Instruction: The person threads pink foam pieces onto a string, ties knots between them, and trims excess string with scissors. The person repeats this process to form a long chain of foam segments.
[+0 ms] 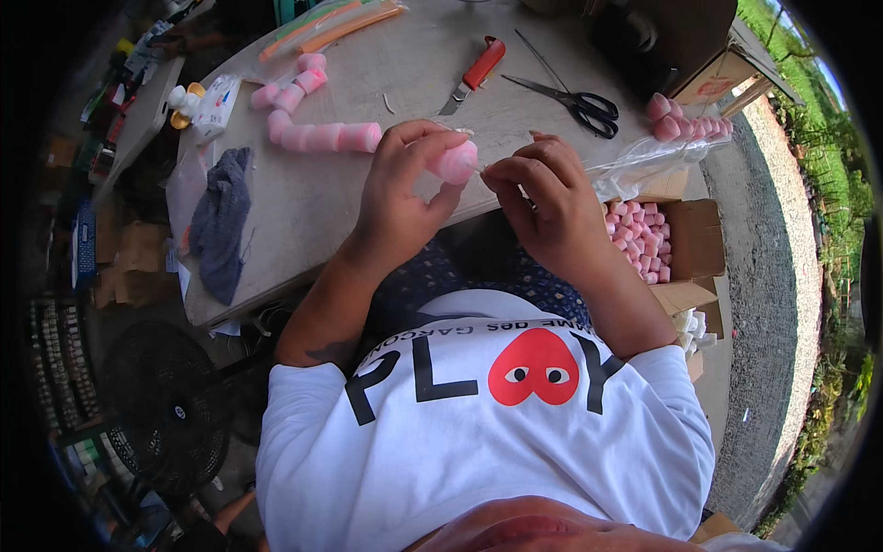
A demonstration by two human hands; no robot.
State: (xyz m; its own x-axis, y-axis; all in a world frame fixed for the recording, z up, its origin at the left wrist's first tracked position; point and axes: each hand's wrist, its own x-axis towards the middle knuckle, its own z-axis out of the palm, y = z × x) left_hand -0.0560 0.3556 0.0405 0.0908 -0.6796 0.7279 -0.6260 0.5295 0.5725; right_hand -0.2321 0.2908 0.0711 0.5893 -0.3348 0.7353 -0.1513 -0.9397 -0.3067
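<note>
Pinching small pink cylinder (454, 162) | left hand (405, 189) grips it | right hand (543, 207) fingertips pressed at its end

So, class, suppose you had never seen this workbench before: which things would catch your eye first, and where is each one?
First, the left hand pinching a small pink cap at the table's near edge, with the right hand working at its tip. Next, a row of pink caps lies behind the left hand, and an open cardboard box full of them sits at the right. Black scissors and a red-handled knife lie farther back.
</note>
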